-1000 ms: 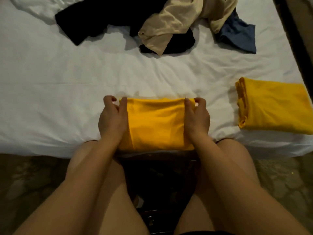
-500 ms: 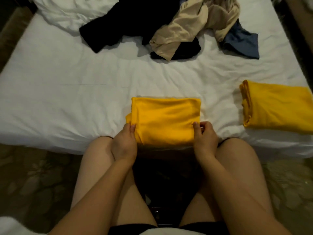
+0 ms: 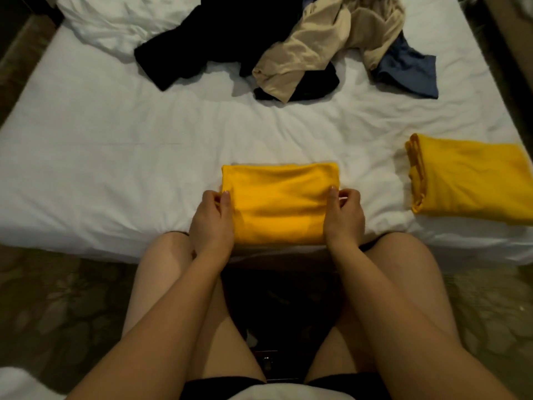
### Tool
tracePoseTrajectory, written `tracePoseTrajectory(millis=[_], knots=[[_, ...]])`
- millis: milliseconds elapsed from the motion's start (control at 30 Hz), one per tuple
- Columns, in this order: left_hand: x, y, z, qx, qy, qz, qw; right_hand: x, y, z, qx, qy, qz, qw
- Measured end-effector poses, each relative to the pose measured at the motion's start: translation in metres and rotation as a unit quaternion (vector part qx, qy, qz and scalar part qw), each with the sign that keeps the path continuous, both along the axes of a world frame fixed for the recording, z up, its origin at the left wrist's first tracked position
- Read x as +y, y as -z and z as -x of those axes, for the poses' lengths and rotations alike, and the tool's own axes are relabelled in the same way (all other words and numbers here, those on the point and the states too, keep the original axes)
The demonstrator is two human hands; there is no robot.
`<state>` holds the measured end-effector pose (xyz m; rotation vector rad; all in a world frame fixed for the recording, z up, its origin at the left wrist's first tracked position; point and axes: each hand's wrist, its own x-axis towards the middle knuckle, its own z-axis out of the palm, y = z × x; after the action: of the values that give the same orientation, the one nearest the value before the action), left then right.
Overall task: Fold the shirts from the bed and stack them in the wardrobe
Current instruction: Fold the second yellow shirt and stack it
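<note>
A folded yellow shirt [image 3: 278, 202] lies at the near edge of the white bed [image 3: 115, 157]. My left hand [image 3: 212, 219] pinches its left edge and my right hand [image 3: 344, 216] pinches its right edge. A second folded yellow shirt [image 3: 470, 183] rests on the bed at the right. Unfolded shirts lie at the far side: a black one [image 3: 207, 44], a beige one [image 3: 311, 50], a blue one [image 3: 409, 70]. No wardrobe is in view.
A crumpled white duvet [image 3: 115, 21] sits at the bed's far left. My bare knees press against the bed's front edge. Patterned carpet [image 3: 57, 307] covers the floor on both sides, with a dark strip along the bed's right side.
Both hands slid from the shirt's far corners toward its near edge, then back up to mid-sides. The camera tilted so more of the bed's far side shows.
</note>
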<state>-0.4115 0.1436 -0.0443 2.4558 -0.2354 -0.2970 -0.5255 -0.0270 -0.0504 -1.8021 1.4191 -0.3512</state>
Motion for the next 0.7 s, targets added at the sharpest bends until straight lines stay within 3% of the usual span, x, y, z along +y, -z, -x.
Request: tracePoseTrajectory(millis=[233, 433, 567, 700], knots=[[-0.014, 0.012, -0.028, 0.002, -0.033, -0.055, 0.998, -0.015, 0.000, -0.010, 0.031, -0.007, 0.034, 0.999], [-0.008, 0.008, -0.010, -0.005, -0.052, 0.000, 0.999, 0.000, 0.003, -0.009, 0.041, -0.013, 0.076, 0.996], [-0.015, -0.001, 0.005, 0.077, -0.059, 0.015, 0.995, 0.001, -0.004, -0.011, 0.061, -0.051, 0.000, 0.997], [-0.021, -0.012, 0.002, 0.093, 0.043, 0.015, 0.995, -0.014, -0.015, -0.012, 0.010, -0.096, -0.047, 0.994]])
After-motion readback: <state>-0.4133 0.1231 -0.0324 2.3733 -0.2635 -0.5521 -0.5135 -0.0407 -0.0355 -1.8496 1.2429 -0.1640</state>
